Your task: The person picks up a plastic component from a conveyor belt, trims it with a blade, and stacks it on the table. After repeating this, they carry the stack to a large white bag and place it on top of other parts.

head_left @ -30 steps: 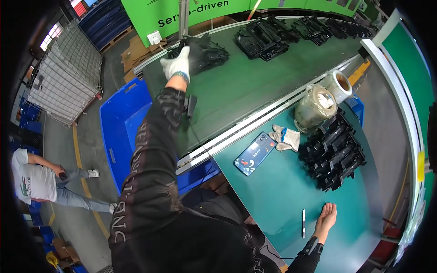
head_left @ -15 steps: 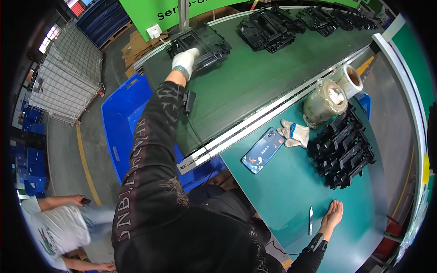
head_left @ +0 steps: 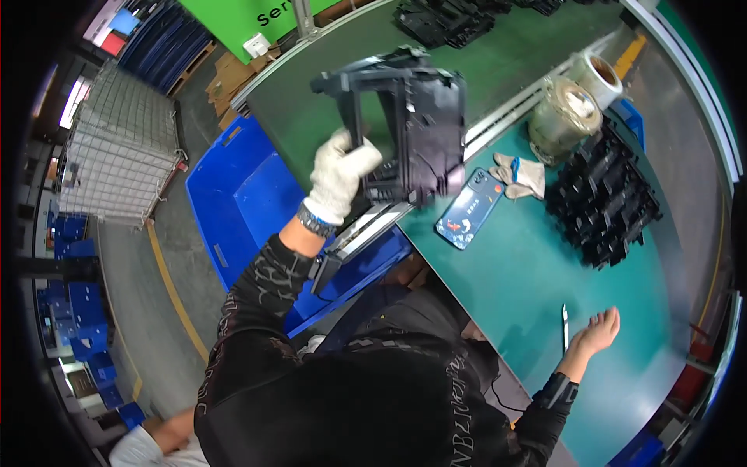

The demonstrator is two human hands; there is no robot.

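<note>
My left hand [head_left: 341, 175], in a white knit glove, grips a black plastic frame [head_left: 429, 128] by one of its side bars. The frame is raised and tilted above the front edge of the green conveyor belt [head_left: 299, 101]. On the teal table [head_left: 506, 288], my bare right hand [head_left: 597, 333] rests with its fingers loosely apart and nothing in them. A slim craft knife [head_left: 566, 323] lies just left of that hand.
Around the table lie a phone [head_left: 471, 208], a spare glove [head_left: 520, 177], a wrapped film roll [head_left: 564, 121], a tape roll [head_left: 597, 75] and a stack of black parts [head_left: 603, 198]. Left stand a blue bin [head_left: 253, 191] and a mesh cage [head_left: 120, 144]. More frames [head_left: 443, 23] sit farther along the belt.
My left hand has lifted the black frame off the belt and brought it nearer and to the right. The view has shifted; my right hand stays by the knife.
</note>
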